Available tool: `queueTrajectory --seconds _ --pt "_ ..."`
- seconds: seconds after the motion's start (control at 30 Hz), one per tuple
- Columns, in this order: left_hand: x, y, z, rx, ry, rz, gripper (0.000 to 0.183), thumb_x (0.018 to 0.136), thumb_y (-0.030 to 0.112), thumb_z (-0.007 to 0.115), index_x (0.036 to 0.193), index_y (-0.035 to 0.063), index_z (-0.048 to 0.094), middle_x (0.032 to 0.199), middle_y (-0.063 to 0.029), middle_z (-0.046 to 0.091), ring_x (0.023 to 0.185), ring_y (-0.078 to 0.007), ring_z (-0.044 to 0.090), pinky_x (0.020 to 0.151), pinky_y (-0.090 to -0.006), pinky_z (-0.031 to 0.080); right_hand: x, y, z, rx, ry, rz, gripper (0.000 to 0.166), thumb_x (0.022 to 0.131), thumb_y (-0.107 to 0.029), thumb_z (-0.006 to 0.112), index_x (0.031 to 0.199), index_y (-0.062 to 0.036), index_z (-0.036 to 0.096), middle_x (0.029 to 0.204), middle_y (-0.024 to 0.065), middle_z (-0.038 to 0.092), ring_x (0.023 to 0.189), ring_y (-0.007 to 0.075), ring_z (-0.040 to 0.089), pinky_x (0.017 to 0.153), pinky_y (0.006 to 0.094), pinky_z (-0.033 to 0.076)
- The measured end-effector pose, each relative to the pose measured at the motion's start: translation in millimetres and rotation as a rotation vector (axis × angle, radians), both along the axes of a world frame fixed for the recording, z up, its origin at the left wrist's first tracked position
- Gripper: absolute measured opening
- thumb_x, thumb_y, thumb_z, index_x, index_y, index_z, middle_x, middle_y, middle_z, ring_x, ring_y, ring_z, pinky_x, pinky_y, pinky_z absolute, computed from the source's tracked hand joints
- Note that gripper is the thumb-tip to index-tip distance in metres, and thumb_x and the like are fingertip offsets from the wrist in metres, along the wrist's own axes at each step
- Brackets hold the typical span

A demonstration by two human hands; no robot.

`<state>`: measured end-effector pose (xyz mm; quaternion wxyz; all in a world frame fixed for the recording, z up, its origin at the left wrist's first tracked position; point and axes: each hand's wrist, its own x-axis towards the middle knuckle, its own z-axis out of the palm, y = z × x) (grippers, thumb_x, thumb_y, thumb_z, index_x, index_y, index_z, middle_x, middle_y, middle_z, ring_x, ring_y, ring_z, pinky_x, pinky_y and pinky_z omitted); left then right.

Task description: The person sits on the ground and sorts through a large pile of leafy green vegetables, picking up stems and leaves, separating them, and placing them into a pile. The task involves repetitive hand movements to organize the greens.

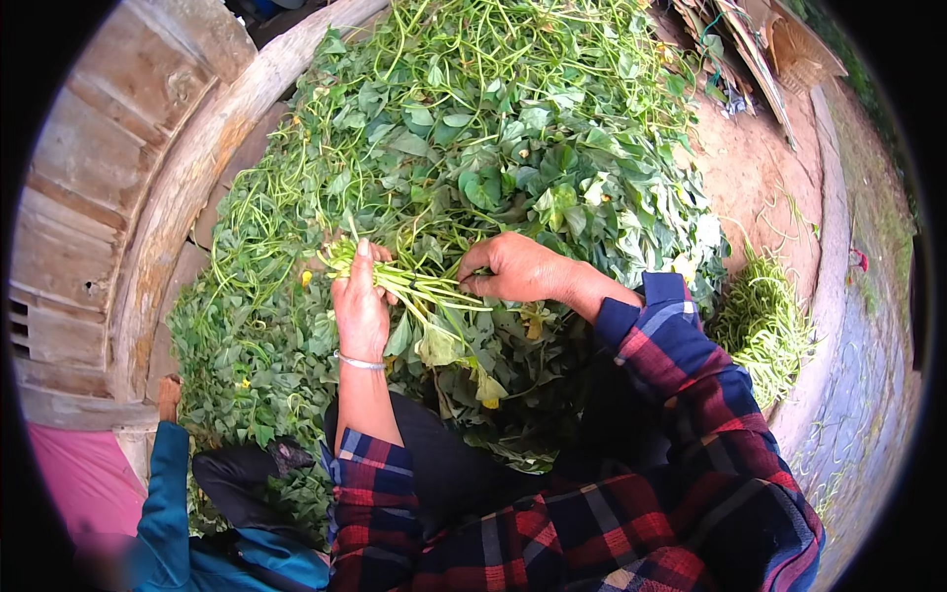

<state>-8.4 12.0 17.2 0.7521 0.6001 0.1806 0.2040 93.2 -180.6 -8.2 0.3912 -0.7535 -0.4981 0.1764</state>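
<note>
My left hand (360,303) is closed around a bunch of pale green leaf stems (403,280), its thumb lying on top. The stems point to the right, and a few wilted leaves (438,345) hang from them. At the bunch's right end, the thumb and forefinger of my right hand (514,268) pinch at the stem tips; its other fingers are curled in. Both hands are just above a large heap of leafy green vines (473,148), which look like sweet potato vines. A silver bangle (360,362) circles my left wrist.
A person in a teal sleeve (169,473) sits at lower left, by a pink cloth (87,473). A log (200,148) and plank wall (81,222) border the left. Thin green stems (769,318) lie piled at right. A woven basket (800,55) and split sticks (755,59) stand at upper right.
</note>
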Motion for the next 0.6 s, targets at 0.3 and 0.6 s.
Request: queueTrajectory --seconds 0.3,0.6 --pt "0.9 -4.7 -7.3 0.082 -0.012 -0.009 0.026 0.091 0.029 0.055 0.084 0.0038 0.057 0.075 -0.0028 0.056 0.051 -0.0065 0.047 0.040 -0.0202 0.036 -2.7 7.1 15.8 -0.239 -0.135 -0.296 0.027 0.078 -0.032 0.057 0.089 -0.0088 0.066 0.085 0.0141 0.065 0.081 0.0327 0.062 0.074 0.0401 0.050" --pt "0.2 14.4 -8.2 -0.075 -0.116 0.231 0.023 0.092 0.028 0.052 0.089 0.0053 0.057 0.076 -0.0026 0.056 0.049 -0.0060 0.046 0.039 -0.0199 0.035 18.5 -6.5 29.5 -0.460 -0.170 -0.621 0.025 0.080 -0.032 0.055 0.088 -0.0096 0.064 0.086 0.0120 0.064 0.081 0.0276 0.063 0.075 0.0379 0.052"
